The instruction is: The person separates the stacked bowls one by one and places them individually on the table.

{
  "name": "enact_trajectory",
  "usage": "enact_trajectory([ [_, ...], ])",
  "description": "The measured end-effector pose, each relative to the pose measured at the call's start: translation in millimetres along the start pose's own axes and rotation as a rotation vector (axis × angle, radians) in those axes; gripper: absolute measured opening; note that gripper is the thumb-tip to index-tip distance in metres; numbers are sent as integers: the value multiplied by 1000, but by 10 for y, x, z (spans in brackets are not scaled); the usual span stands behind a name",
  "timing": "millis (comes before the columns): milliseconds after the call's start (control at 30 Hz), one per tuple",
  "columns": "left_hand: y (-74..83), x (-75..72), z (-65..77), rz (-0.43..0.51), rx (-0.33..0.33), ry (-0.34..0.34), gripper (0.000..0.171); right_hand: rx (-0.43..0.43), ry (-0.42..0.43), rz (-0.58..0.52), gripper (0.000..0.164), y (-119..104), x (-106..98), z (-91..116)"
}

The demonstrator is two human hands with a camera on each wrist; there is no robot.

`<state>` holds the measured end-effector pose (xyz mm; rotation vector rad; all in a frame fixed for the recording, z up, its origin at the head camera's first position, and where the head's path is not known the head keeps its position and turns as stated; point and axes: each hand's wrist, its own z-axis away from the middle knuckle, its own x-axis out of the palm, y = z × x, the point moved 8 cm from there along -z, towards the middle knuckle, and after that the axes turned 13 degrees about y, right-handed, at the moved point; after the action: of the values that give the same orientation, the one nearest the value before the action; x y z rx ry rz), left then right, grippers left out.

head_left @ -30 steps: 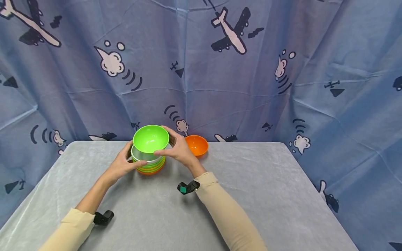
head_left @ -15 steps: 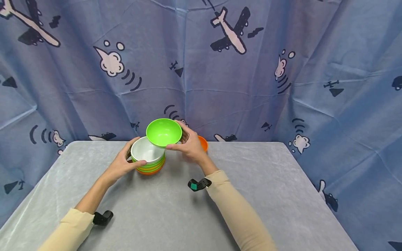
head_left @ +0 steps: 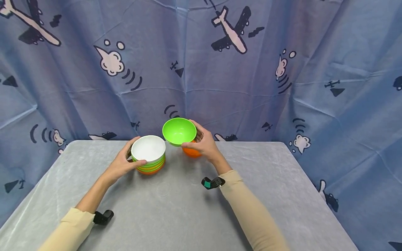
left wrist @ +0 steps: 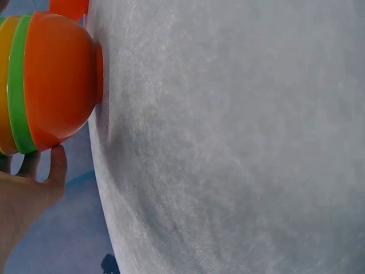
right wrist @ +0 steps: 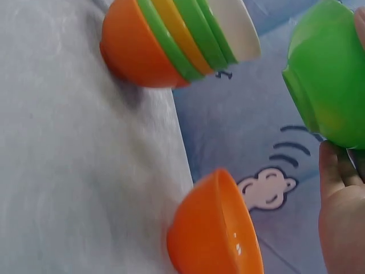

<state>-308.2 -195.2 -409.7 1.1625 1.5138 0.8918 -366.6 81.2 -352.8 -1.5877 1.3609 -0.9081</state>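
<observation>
My right hand (head_left: 205, 142) pinches a green bowl (head_left: 179, 131) by its right side, fingers behind and thumb in front. That bowl hangs in the air, just above and in front of an orange bowl (head_left: 192, 152) on the table, partly hidden in the head view. To the left stands a nested stack: a white bowl (head_left: 148, 149) on top, then green and yellow ones, and an orange bowl (left wrist: 60, 80) at the bottom. Around the side of this stack my left hand (head_left: 121, 164) curls, thumb in front; its fingertips are partly hidden behind the bowls.
A grey cloth-covered table (head_left: 163, 212) lies beneath everything. Behind its far edge hangs a blue curtain (head_left: 201, 76) printed with airplanes and clouds. Black wrist devices (head_left: 213, 182) sit at both cuffs.
The green bowl has moved right in my right hand, from above the stack to above the lone orange bowl. The white bowl is now fully exposed. My left hand stays on the stack.
</observation>
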Motion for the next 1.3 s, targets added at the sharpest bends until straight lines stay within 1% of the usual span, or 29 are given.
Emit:
enact_trajectory([
  [433, 9, -9, -3, -11, -4, -1, 94, 44, 32, 75, 88, 57, -475, 42],
  [800, -3, -14, -3, -15, -9, 1, 95, 48, 66, 71, 92, 76, -883, 121],
  [1100, -20, -13, -6, -13, -12, 1, 95, 99, 138, 147, 91, 210, -1320, 222],
  [1200, -24, -13, -5, -12, -15, 1, 95, 112, 156, 169, 91, 250, -1426, 244],
  [1300, -25, -13, -7, -13, -16, 2, 95, 122, 167, 165, 92, 277, -1497, 259],
])
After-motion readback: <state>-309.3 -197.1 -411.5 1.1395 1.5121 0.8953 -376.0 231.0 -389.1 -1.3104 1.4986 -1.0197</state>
